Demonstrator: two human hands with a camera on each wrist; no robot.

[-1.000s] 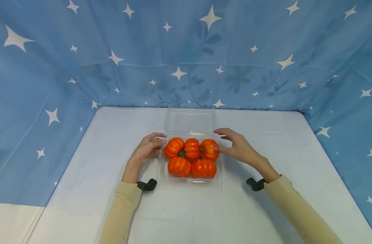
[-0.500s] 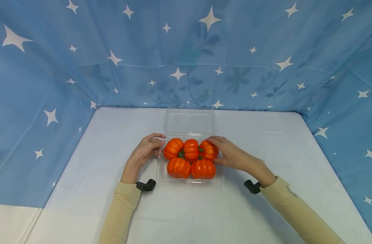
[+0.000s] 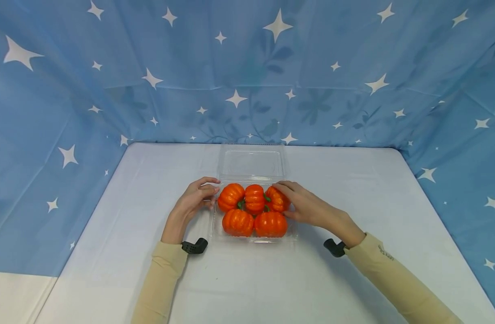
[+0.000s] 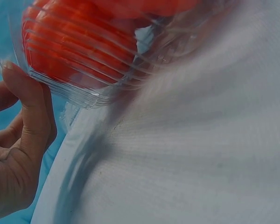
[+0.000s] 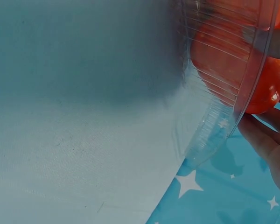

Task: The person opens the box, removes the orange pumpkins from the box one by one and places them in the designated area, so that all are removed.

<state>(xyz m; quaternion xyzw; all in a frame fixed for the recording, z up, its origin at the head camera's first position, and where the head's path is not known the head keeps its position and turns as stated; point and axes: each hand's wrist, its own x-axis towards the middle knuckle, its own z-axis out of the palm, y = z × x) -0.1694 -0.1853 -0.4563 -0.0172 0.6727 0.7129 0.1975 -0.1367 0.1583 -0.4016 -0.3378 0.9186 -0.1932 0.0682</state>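
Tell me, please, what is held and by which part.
The right hand grips the back right pumpkin by near and far sides; the left hand touches the container, grip unclear.

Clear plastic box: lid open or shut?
Open. In the head view the lid is folded back beyond the tray, and the five orange pumpkins in it sit uncovered.

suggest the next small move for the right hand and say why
I'd probably lift the far-right pumpkin straight up: the right hand's fingers and thumb are curled round it, the box's lid lies open behind, and the left hand, at the box's left edge, could steady it.
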